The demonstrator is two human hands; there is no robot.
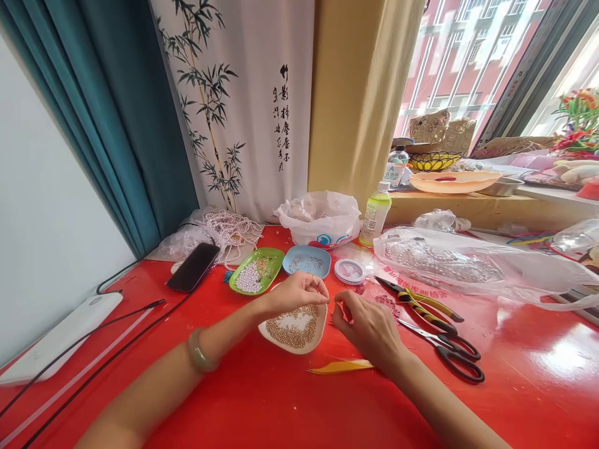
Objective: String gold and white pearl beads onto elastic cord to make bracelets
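My left hand (299,293) pinches thumb against fingers above the far rim of a white dish (267,333) of gold beads (294,333). Just to its right, my right hand (367,321) is closed in a pinch too. The fingertips of both hands nearly meet; a fine reddish line seems to run between them, too small to name. Behind the hands lie a green tray (237,284) of white and gold beads and a blue tray (289,259) with small metal pieces. Orange tweezers (339,367) rest on the red table in front.
Yellow-black pliers (421,305) and black-handled scissors (449,349) lie at the right. A round clear-lidded case (349,271), a bottle (375,215) and plastic bags (322,218) stand farther back. A phone (194,268), cables and a white device (65,337) are at the left.
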